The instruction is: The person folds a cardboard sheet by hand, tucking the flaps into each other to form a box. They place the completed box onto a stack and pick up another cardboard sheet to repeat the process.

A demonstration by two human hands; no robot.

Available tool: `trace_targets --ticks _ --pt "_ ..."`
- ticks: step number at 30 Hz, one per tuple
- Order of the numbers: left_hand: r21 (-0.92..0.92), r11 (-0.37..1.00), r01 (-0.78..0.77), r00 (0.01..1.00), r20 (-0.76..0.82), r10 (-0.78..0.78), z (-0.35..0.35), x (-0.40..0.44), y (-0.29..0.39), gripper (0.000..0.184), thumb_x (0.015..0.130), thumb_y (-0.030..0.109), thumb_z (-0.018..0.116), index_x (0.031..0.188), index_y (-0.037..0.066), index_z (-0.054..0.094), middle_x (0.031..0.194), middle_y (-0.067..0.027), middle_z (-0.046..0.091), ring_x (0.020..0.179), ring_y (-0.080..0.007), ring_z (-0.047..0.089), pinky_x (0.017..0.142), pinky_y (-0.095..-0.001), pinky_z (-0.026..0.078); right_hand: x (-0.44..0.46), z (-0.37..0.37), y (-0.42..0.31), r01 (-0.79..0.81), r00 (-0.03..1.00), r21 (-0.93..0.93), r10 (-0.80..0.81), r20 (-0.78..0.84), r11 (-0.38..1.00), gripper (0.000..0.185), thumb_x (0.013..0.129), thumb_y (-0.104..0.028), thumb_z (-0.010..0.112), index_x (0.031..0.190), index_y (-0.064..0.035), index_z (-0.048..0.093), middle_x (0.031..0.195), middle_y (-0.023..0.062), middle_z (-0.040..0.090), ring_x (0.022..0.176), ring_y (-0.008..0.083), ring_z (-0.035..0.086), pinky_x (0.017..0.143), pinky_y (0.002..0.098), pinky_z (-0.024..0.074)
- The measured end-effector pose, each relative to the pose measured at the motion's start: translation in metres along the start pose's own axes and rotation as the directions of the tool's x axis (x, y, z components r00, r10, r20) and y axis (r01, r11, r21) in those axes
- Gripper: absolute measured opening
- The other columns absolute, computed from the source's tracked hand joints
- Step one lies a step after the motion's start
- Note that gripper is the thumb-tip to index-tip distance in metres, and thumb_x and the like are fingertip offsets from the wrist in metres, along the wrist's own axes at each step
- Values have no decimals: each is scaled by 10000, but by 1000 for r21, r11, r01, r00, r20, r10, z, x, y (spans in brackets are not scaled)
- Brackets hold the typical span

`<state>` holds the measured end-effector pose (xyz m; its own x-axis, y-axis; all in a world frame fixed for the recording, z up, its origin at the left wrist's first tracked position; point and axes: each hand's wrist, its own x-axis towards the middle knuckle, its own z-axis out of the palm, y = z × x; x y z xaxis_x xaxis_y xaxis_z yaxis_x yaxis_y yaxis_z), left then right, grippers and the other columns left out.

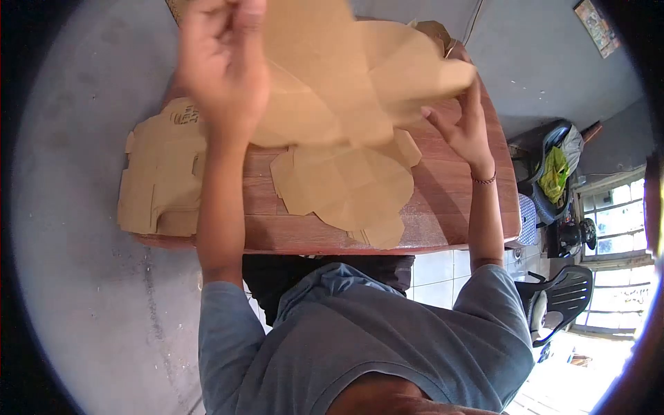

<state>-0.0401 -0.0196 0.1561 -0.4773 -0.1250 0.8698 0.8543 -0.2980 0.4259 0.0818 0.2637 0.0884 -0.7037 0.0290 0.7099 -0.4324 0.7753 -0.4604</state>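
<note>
A large creased brown cardboard sheet (325, 76) is raised over the far half of the wooden table (270, 232). My right hand (467, 124) grips its right edge between thumb and fingers. Beside the sheet's left part is my left hand (225, 62), blurred, with its fingers curled; whether it touches the cardboard I cannot tell. Below the raised sheet, another cut and creased cardboard piece (353, 187) lies flat near the table's front edge.
Flat cardboard pieces (162, 173) with printing lie at the table's left end. To the right stand dark plastic chairs (570, 294), one holding a yellow-green bag (555, 176). A grey wall (83, 138) borders the left side.
</note>
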Motion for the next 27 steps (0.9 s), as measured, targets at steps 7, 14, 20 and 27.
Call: trace_targets --ticks 7,14,20,27 --pt "87 970 -228 781 611 129 -41 -81 60 332 806 110 801 1094 57 645 939 -78 737 815 -241 724 733 -358 581 -6 5 11 91 979 162 -118 168 983 418 691 111 691 1079 -38 734 1205 118 691 1230 275 604 1018 411 520" --pt "462 723 514 430 590 -683 -91 -189 31 553 833 400 779 1233 54 617 1048 -123 723 955 -326 709 847 -395 559 -74 62 54 74 848 154 -143 511 985 399 632 35 685 1010 -69 758 1181 82 703 1203 304 597 1038 424 491" --pt "564 783 261 470 635 -614 -78 -168 -15 696 901 567 621 1360 48 553 1421 -173 524 1347 -351 473 1088 -472 389 -81 69 59 136 827 92 -164 538 987 413 636 -12 701 1045 -60 742 1208 83 688 1237 312 565 1051 440 477" --pt "725 666 -174 219 688 -692 -59 -192 -45 666 932 516 604 1438 94 505 1578 -135 363 1481 -371 272 1150 -654 208 -78 62 47 155 884 12 -144 444 988 426 634 -36 730 1056 -87 750 1304 85 634 1280 343 526 1057 441 474"
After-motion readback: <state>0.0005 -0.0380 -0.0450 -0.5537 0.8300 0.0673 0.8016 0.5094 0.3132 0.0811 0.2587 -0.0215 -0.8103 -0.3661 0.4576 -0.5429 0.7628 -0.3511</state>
